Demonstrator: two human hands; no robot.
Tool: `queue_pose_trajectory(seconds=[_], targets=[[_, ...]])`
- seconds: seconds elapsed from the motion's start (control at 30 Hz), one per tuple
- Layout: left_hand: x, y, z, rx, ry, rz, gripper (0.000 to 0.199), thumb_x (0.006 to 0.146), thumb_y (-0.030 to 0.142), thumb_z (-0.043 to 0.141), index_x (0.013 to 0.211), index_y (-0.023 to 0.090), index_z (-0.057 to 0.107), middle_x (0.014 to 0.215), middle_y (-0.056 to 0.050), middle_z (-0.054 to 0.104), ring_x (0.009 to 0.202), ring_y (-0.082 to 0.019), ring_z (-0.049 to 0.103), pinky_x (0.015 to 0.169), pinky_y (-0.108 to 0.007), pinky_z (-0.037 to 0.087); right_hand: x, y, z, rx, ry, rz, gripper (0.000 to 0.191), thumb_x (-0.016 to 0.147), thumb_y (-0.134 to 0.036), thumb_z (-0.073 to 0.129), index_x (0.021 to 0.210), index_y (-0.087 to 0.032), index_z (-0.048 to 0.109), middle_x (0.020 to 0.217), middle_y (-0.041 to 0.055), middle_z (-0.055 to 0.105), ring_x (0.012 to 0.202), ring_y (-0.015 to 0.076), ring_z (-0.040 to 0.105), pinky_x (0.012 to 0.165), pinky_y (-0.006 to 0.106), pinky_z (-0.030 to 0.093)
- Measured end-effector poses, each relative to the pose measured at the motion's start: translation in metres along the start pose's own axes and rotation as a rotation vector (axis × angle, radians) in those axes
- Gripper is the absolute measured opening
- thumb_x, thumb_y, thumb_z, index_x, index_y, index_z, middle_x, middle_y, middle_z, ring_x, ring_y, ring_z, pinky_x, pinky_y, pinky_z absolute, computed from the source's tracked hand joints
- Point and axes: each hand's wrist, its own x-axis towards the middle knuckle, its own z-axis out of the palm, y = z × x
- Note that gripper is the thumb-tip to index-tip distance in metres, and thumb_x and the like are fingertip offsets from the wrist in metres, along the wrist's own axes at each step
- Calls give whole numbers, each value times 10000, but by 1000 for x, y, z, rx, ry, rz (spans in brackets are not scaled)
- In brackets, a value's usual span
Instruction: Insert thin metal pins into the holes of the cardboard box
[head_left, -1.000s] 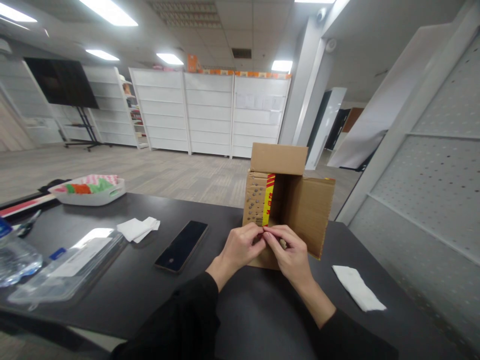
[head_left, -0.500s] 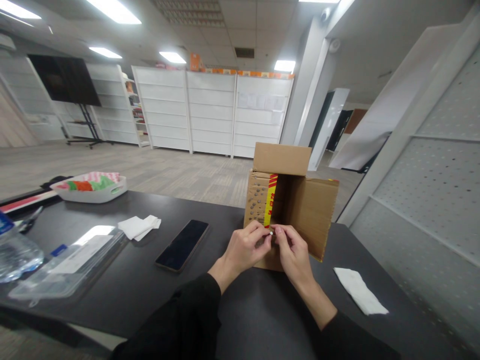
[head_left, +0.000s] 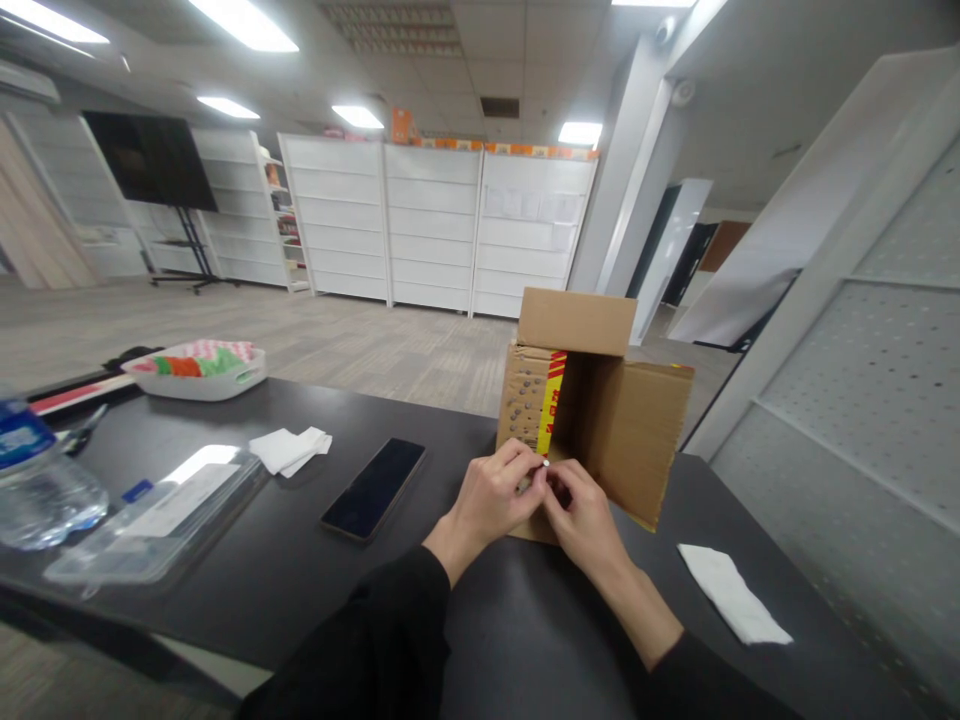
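Note:
My left hand [head_left: 491, 495] is closed in a pinch, with a small white round piece [head_left: 546, 463] at its thumb and fingertip. What the piece is cannot be made out. Close against it, my right hand [head_left: 589, 515] is also pinched, its fingertips meeting those of the left; whatever it grips is too small to name. Just behind both hands stands an open cardboard box [head_left: 649, 430] with its flaps spread and a yellow and red tape strip [head_left: 553, 400]. Several small grey round pieces [head_left: 525, 390] sit on its left flap.
Left of my hands lies a phone [head_left: 375, 488], then folded tissues [head_left: 291, 451], a clear plastic case [head_left: 169, 520] and a water bottle [head_left: 45, 490]. A white basket [head_left: 199, 385] stands farther back. Another folded tissue [head_left: 733, 593] lies to the right.
My right fingertips have come in against the left ones, closing the small gap between the hands. The white piece stays at the left fingertips. The whole view has shifted slightly.

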Motion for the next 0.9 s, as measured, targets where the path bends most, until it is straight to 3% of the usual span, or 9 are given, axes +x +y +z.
queue_pose_trajectory(seconds=[0.47,0.9], targets=[[-2,1,-4,7,16,0,116,880,166,525,941,170,623,820,-10,642,632,-68,588,554,-157,481,-4,1,2,-193,-154,4,156,948,-310,533,968,-226,663,929,53,633,902,239,548,780,372,379],[-1,1,-3,22,12,-10,117,880,164,521,945,178,618,805,-5,633,633,-69,589,563,-159,480,-5,-2,5,-271,-204,8,148,950,-304,530,995,-217,641,979,61,633,936,248,540,785,382,361]])
